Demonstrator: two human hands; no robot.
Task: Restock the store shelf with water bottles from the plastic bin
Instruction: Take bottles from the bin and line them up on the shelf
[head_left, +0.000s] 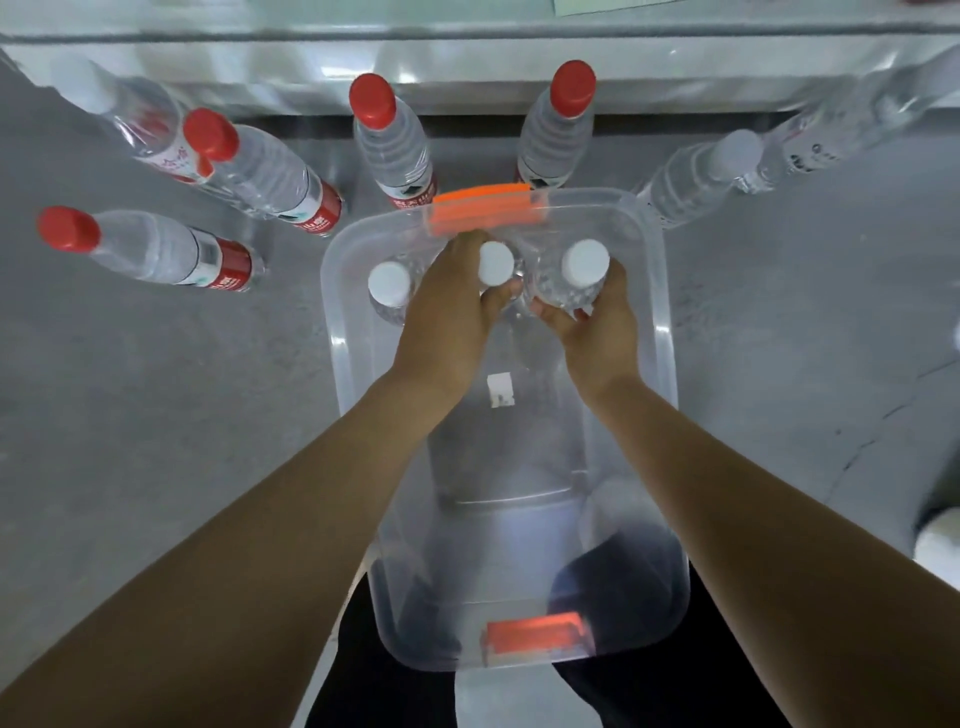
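A clear plastic bin (667, 364) with orange latches sits in front of me on the grey shelf surface. Three white-capped water bottles stand at its far end. My left hand (452, 317) grips the middle bottle (496, 263) around its neck. My right hand (602, 327) grips the right bottle (586, 265) from below its cap. The third bottle (388, 285) stands untouched at the bin's left. The rest of the bin holds no bottles.
Several red-capped bottles (392, 140) stand on the grey surface behind and left of the bin, and two white-capped ones (696, 176) stand at the right. A metal ledge (467, 67) runs along the back. A white object (940, 540) sits at the right edge.
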